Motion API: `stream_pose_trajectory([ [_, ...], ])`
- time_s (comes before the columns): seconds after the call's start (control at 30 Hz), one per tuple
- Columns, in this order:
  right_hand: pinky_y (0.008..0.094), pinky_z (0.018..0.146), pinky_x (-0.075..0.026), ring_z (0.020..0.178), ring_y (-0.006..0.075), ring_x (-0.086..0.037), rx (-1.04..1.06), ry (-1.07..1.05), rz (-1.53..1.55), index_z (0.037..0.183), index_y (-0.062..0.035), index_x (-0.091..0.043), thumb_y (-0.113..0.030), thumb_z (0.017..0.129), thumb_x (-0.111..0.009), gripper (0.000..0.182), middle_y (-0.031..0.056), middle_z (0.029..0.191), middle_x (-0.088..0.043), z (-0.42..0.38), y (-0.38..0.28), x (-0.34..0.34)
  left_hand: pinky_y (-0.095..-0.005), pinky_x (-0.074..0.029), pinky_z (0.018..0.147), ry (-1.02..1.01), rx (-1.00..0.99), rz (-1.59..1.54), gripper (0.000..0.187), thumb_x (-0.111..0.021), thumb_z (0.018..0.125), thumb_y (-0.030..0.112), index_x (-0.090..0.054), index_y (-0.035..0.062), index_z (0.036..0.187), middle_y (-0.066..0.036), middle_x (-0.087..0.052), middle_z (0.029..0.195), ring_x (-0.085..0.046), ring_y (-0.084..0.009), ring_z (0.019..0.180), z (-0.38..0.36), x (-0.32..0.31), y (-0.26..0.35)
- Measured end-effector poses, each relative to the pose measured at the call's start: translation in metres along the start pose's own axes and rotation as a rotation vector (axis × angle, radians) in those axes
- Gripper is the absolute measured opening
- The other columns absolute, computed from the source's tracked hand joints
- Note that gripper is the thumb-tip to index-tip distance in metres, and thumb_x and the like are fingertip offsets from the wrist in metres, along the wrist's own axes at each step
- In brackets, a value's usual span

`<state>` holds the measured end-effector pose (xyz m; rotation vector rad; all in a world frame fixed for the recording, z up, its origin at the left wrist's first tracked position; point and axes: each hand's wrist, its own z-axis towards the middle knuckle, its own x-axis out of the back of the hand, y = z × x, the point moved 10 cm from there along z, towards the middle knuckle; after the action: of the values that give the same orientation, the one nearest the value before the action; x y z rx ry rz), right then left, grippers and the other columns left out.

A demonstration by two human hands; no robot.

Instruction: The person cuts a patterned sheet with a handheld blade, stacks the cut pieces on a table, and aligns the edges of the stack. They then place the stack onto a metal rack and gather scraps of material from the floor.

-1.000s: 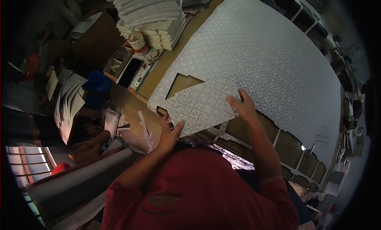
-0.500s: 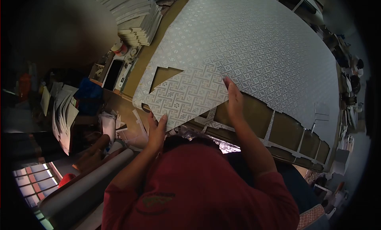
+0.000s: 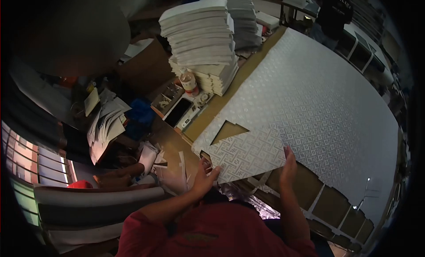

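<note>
A cut piece of patterned silvery sheet [image 3: 250,155] lies between my two hands at the near edge of the table. My left hand [image 3: 205,177] is at its lower left corner, thumb on top and fingers at the edge. At its right end, my right hand [image 3: 288,168] is held upright against the edge, fingers stretched out. Under and beyond the piece spreads a large sheet of the same pattern [image 3: 310,106], with a triangular opening and a row of cut-out gaps along its near side.
Tall stacks of pale sheets [image 3: 199,33] stand beyond the table's left edge. Near them are a bottle [image 3: 188,82] and a dark phone [image 3: 178,111]. Loose papers [image 3: 107,124] and rolled material [image 3: 97,199] are at the left. A person in dark clothes [image 3: 332,17] stands at the far right.
The camera view has turned and tilted up, so the table and hands appear lower and further right. The stacks and the distant person now show more. Both hands remain at the cut piece.
</note>
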<state>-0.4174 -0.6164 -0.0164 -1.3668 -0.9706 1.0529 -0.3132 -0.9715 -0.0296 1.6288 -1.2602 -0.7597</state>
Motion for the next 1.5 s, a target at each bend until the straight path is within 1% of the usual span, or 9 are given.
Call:
stream_pose_trajectory([
  [0.13, 0.0351, 0.110, -0.035, 0.133, 0.0266, -0.045, -0.114, 0.108, 0.204, 0.141, 0.0046, -0.041, -0.031, 0.105, -0.040, 0.051, 0.0182, 0.144, -0.046, -0.009, 0.018, 0.039, -0.0309, -0.047, 0.090, 0.199, -0.616, 0.163, 0.065, -0.066, 0.094, 0.022, -0.031, -0.0044, 0.142, -0.014, -0.056, 0.118, -0.057, -0.0203, 0.103, 0.052, 0.078, 0.120],
  [0.23, 0.0347, 0.109, -0.036, 0.132, 0.0261, -0.046, -0.029, 0.177, 0.100, 0.140, 0.0042, -0.042, -0.029, 0.106, -0.040, 0.048, 0.0176, 0.142, -0.048, -0.019, 0.017, 0.060, -0.0257, -0.050, 0.074, 0.261, -0.515, -0.095, 0.047, -0.064, 0.095, 0.026, -0.049, -0.0046, 0.127, -0.006, -0.059, 0.099, -0.056, -0.0128, 0.082, 0.142, 0.129, 0.236],
  [0.37, 0.0331, 0.105, -0.039, 0.122, 0.0226, -0.053, 0.113, 0.294, -0.230, 0.131, 0.0047, -0.052, -0.026, 0.105, -0.042, 0.041, 0.0148, 0.130, -0.057, -0.041, -0.010, 0.072, -0.0244, -0.051, 0.069, 0.134, -0.526, -0.195, 0.045, -0.061, 0.095, 0.040, -0.054, 0.0031, 0.120, -0.004, -0.057, 0.091, -0.057, -0.0118, 0.079, 0.255, 0.169, 0.396],
  [0.47, 0.0319, 0.101, -0.041, 0.113, 0.0205, -0.056, 0.154, 0.417, -0.389, 0.125, 0.0042, -0.057, -0.026, 0.105, -0.044, 0.038, 0.0129, 0.120, -0.062, -0.059, -0.012, 0.084, -0.0328, -0.051, 0.079, 0.103, -0.495, 0.115, 0.062, -0.058, 0.092, 0.055, -0.052, 0.0035, 0.127, -0.010, -0.059, 0.108, -0.060, -0.0188, 0.094, 0.331, 0.184, 0.470],
  [0.53, 0.0316, 0.100, -0.042, 0.111, 0.0199, -0.057, 0.128, 0.481, -0.435, 0.124, 0.0039, -0.058, -0.026, 0.105, -0.045, 0.038, 0.0128, 0.119, -0.062, -0.078, -0.026, 0.080, -0.0442, -0.047, 0.087, 0.091, -0.316, 0.072, 0.084, -0.056, 0.084, 0.070, -0.054, -0.0010, 0.128, -0.018, -0.058, 0.121, -0.059, -0.0297, 0.102, 0.335, 0.171, 0.484],
  [0.63, 0.0312, 0.099, -0.042, 0.109, 0.0189, -0.057, 0.120, 0.568, -0.469, 0.122, 0.0033, -0.059, -0.027, 0.105, -0.045, 0.037, 0.0125, 0.116, -0.062, -0.098, -0.034, 0.080, -0.0500, -0.046, 0.088, 0.050, -0.286, 0.266, 0.085, -0.056, 0.082, 0.072, -0.054, 0.0044, 0.133, -0.024, -0.051, 0.132, -0.055, -0.0369, 0.113, 0.322, 0.151, 0.504],
  [0.87, 0.0306, 0.098, -0.042, 0.108, 0.0178, -0.057, 0.119, 0.625, -0.524, 0.122, 0.0022, -0.058, -0.027, 0.105, -0.046, 0.036, 0.0120, 0.116, -0.062, -0.112, -0.064, 0.062, -0.0443, -0.050, 0.082, 0.031, -0.256, 0.389, 0.075, -0.062, 0.081, 0.064, -0.057, 0.0072, 0.130, -0.022, -0.056, 0.126, -0.060, -0.0323, 0.105, 0.326, 0.156, 0.532],
  [1.17, 0.0297, 0.094, -0.043, 0.106, 0.0171, -0.057, 0.119, 0.585, -0.520, 0.121, 0.0019, -0.059, -0.024, 0.103, -0.051, 0.032, 0.0105, 0.114, -0.062, -0.112, -0.056, 0.040, -0.0455, -0.047, 0.091, -0.084, -0.194, 0.390, 0.083, -0.073, 0.071, 0.060, -0.053, 0.0103, 0.134, -0.020, -0.049, 0.132, -0.056, -0.0331, 0.109, 0.328, 0.155, 0.529],
  [1.5, 0.0311, 0.096, -0.045, 0.109, 0.0170, -0.058, 0.015, 0.615, -0.472, 0.124, 0.0007, -0.057, -0.022, 0.101, -0.054, 0.033, 0.0105, 0.117, -0.062, -0.134, -0.066, 0.022, -0.0424, -0.055, 0.080, -0.376, -0.315, -0.213, 0.072, -0.075, 0.079, 0.047, -0.050, 0.0060, 0.132, -0.013, -0.060, 0.119, -0.061, -0.0274, 0.103, 0.317, 0.114, 0.500],
])
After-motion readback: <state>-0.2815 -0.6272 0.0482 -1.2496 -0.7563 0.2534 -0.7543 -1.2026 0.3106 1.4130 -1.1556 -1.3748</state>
